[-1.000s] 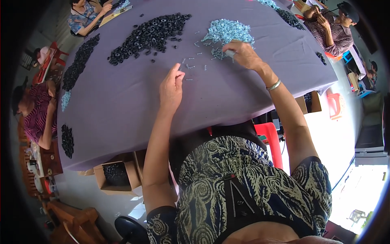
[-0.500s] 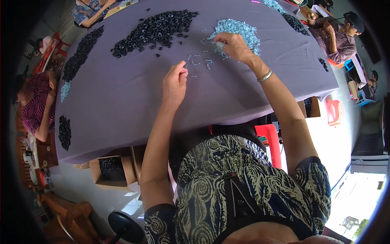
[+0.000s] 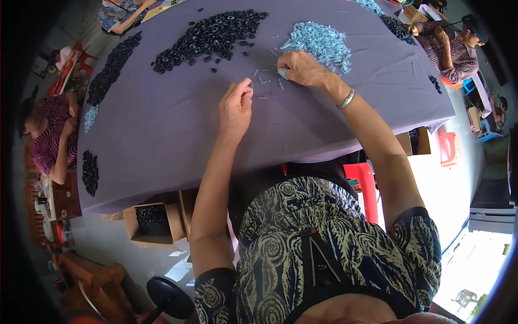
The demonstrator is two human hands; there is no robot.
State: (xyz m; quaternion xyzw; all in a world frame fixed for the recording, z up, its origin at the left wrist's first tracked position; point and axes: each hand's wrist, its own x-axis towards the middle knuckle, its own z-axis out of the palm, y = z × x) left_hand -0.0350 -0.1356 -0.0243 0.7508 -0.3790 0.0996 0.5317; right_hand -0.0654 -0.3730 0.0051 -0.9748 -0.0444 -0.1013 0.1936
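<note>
My left hand [image 3: 236, 106] is closed in a pinch above the purple-grey tablecloth, with a small metal spring [image 3: 251, 85] at its fingertips. My right hand [image 3: 305, 69] is at the near-left edge of a pile of small silvery springs [image 3: 321, 43]. Its thumb and fingers are pressed together, with a whitish cover [image 3: 282, 72] at the tip; anything held there is hidden. Between the hands several loose springs [image 3: 264, 81] lie scattered on the cloth. Beyond my left hand spreads a big heap of small black ring-shaped parts [image 3: 208, 40].
The cloth-covered table [image 3: 178, 135] carries more black parts [image 3: 113, 67] along its left side. Cardboard boxes [image 3: 178, 221] stand beneath its near edge. Co-workers sit to the left [image 3: 54, 137], at the far left and to the right [image 3: 453, 48]. A red chair [image 3: 367, 186] is beside me.
My right hand has drawn back from the spring pile, nearer to me and slightly left. My left hand stays pinched in nearly the same place. The whole view has shifted a little.
</note>
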